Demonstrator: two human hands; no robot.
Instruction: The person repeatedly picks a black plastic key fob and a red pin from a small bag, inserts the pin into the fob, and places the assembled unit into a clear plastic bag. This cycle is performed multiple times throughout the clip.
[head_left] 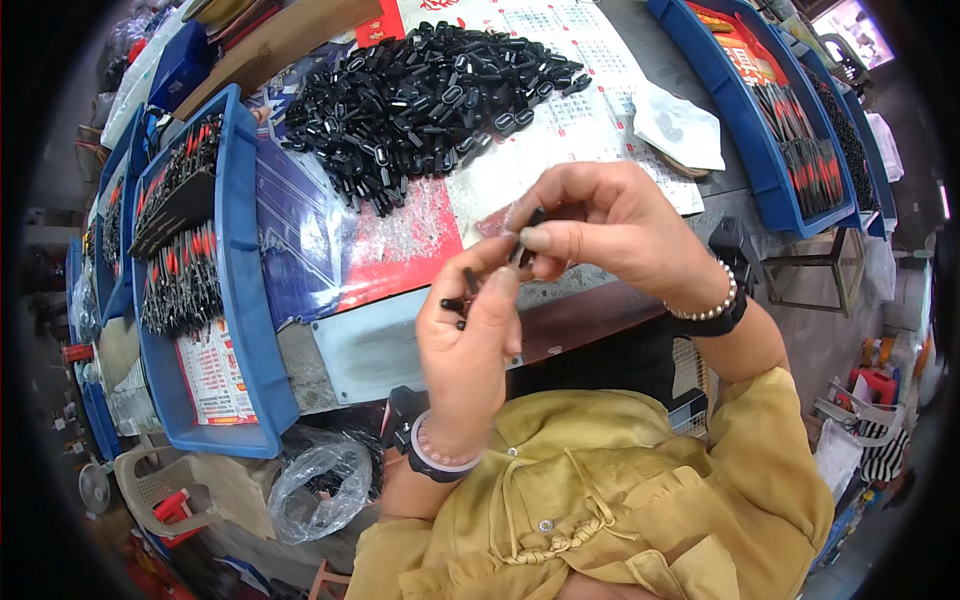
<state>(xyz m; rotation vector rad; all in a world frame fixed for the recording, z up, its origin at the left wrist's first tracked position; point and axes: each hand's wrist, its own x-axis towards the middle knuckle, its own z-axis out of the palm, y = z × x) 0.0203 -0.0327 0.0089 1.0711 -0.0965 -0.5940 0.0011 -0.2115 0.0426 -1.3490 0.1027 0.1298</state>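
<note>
Left hand pinching two small black parts, right hand gripping one black piece

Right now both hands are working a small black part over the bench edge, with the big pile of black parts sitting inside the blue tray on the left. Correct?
Not quite. In the head view the pile of black parts lies loose on the printed paper sheet, not in the blue tray. The left hand and right hand do work a small black part there.
</note>
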